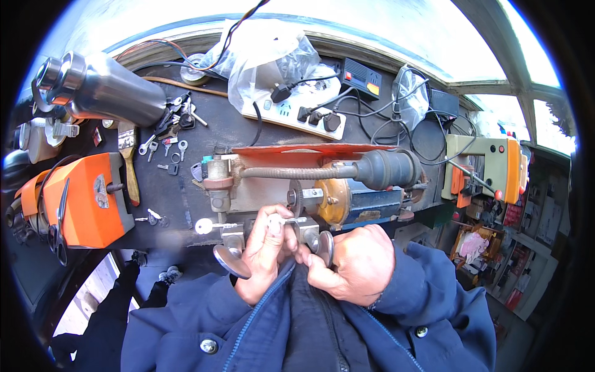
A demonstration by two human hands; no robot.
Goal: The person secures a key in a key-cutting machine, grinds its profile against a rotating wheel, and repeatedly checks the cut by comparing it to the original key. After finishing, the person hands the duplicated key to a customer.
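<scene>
At the front of a key-cutting machine (266, 160), my left hand (263, 251) pinches a key; its head is mostly hidden by the fingers. The thin blade of that key (294, 221) reaches to the right-hand clamp (307, 231). My right hand (356, 263) is closed around the flat metal knob (324, 247) below this clamp. A second key (204, 226) sits in the left-hand clamp (233, 237), its round pale head sticking out to the left. Under that clamp another flat knob (231, 261) stands beside my left wrist. The toothed cutting wheel (298, 197) is just above my left fingers.
Loose keys (180, 147) and a wooden-handled brush (129, 161) lie at left, near an orange machine (87, 198) and a steel flask (105, 87). Behind are a power strip (291, 119) with plugs and a plastic bag (266, 56). A beige-orange machine (486, 162) stands right. Someone's legs (111, 304) show lower left.
</scene>
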